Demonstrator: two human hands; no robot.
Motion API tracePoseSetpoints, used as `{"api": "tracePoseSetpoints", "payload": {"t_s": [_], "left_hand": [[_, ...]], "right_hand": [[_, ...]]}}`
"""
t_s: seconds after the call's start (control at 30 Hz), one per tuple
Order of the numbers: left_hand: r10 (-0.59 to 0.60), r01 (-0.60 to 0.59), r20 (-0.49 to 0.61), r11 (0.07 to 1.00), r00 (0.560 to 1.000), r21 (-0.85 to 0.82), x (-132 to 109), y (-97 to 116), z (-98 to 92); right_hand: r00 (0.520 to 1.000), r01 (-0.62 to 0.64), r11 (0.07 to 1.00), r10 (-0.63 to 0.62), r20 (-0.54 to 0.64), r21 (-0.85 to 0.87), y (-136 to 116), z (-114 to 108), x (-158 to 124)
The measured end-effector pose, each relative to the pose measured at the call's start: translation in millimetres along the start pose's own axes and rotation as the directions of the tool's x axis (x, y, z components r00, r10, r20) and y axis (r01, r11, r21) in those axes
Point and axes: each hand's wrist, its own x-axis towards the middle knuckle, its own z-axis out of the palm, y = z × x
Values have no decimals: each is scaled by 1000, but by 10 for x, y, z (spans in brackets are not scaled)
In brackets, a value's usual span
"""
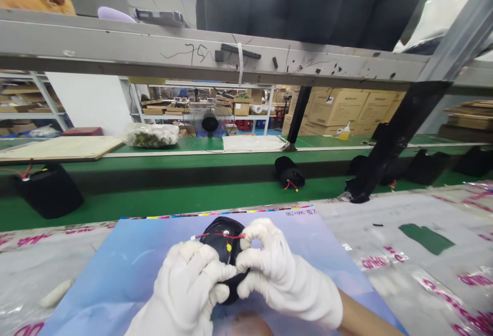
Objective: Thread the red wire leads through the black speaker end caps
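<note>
A rounded black plastic-like device (220,237) sits between my gloved hands, above a blue printed sheet (96,284). A thin red wire (217,234) runs across its top, and a small yellow tag (229,247) hangs from it. My left hand (185,284), in a white cloth glove, grips the device's near left side. My right hand (271,274), also gloved, grips its right side, with the fingertips close to the wire's right end. The device's underside is hidden by my fingers.
Clear plastic sheeting with pink print (389,259) covers the bench around the sheet. Beyond it, a green belt (185,189) carries black items with red wires (288,173). A grey metal beam (192,53) crosses above. Cardboard boxes (339,110) and a fan (210,123) stand far back.
</note>
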Motion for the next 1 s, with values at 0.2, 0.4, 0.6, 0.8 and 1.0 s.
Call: {"api": "tracePoseSetpoints", "payload": {"t_s": [0.2,0.4,0.6,0.8,1.0], "left_hand": [[-121,127,115,991,986,-45,-17,-25,-160],[-42,38,80,998,996,47,6,-41,-189],[-130,125,61,989,990,83,119,10,-199],[-69,93,-147,981,987,168,-301,-217,-585],[21,-19,-25,998,999,52,-185,-434,-273]], "right_hand": [[999,-2,1000,0,51,31,26,-57,-44],[984,55,997,-63,167,54,-7,-205,57],[999,27,932,-37,-22,-362,-7,-159,100],[851,-484,806,524,-29,341,-98,101,-448],[665,-594,296,703,251,748,-166,418,-249]]}}
